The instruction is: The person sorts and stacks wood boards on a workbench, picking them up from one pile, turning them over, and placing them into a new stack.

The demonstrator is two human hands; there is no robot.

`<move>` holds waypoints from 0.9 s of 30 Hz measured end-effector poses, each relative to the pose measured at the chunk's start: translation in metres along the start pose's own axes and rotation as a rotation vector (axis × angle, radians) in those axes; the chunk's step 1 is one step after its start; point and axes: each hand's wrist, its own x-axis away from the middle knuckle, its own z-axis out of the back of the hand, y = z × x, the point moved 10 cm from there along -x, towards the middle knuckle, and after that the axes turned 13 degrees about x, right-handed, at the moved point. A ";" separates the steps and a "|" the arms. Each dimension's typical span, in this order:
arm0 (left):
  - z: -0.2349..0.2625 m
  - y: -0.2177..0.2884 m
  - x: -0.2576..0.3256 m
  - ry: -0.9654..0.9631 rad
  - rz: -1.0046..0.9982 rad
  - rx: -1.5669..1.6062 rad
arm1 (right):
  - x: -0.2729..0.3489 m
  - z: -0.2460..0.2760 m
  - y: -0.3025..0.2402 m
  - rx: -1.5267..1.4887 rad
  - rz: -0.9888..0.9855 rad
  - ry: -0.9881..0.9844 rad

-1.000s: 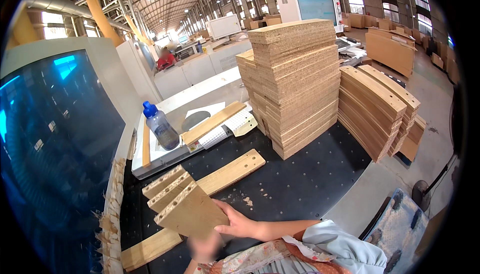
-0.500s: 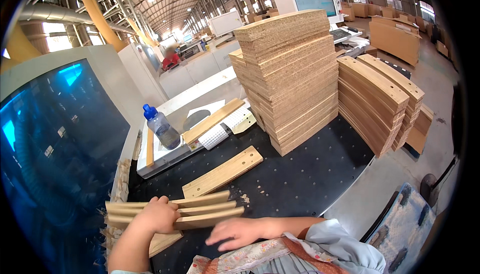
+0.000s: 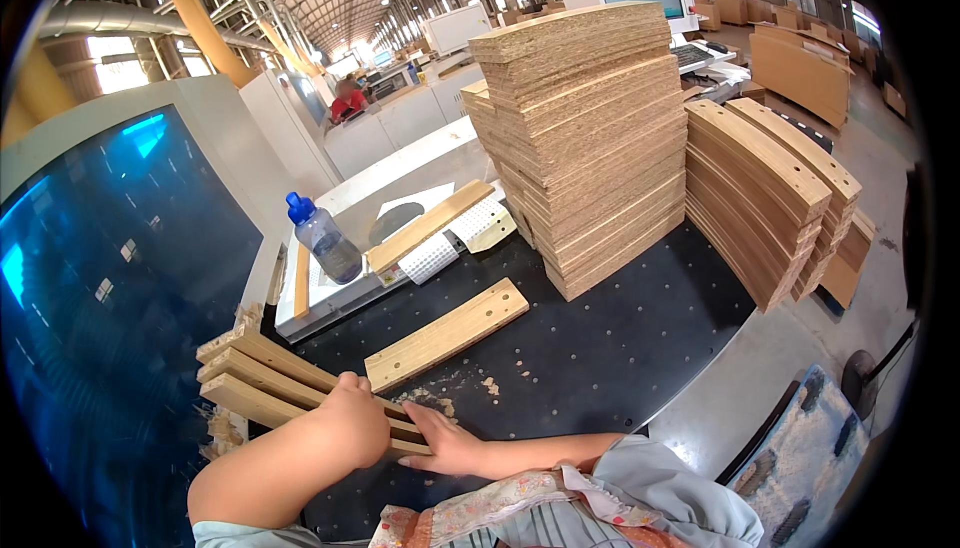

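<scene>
Several narrow, curved wooden slats (image 3: 262, 380) lie side by side at the lower left, their left ends raised beside the machine's ragged edge. My left hand (image 3: 360, 420) is closed over them from above, near their right ends, with its fingers mostly hidden behind the wrist. At those right ends my right hand (image 3: 446, 442) grips the slats, fingertips on the far side and thumb on the near side. Just beyond my hands, a single slat with drilled holes (image 3: 446, 336) lies flat on the black perforated tabletop (image 3: 620, 348), with wood chips near it.
A tall stack of boards (image 3: 590, 148) stands at the back, with bundled curved slats (image 3: 755, 198) to its right. A blue-capped bottle (image 3: 325, 240) stands on a white ledge. The machine's dark blue window (image 3: 120, 318) fills the left; a patterned chair (image 3: 810, 458) is at lower right.
My left hand has moved right along the slats, and their left ends now point up and left. My right hand has come from beside them onto their right ends.
</scene>
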 end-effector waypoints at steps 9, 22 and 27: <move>-0.015 0.001 -0.018 0.012 -0.001 0.096 | 0.006 -0.018 0.017 -0.030 -0.114 -0.129; -0.009 0.002 -0.015 0.106 -0.020 0.089 | 0.002 -0.007 0.022 0.002 -0.115 -0.063; -0.018 -0.005 0.014 0.251 -0.043 0.280 | -0.001 0.023 0.006 0.213 0.031 -0.118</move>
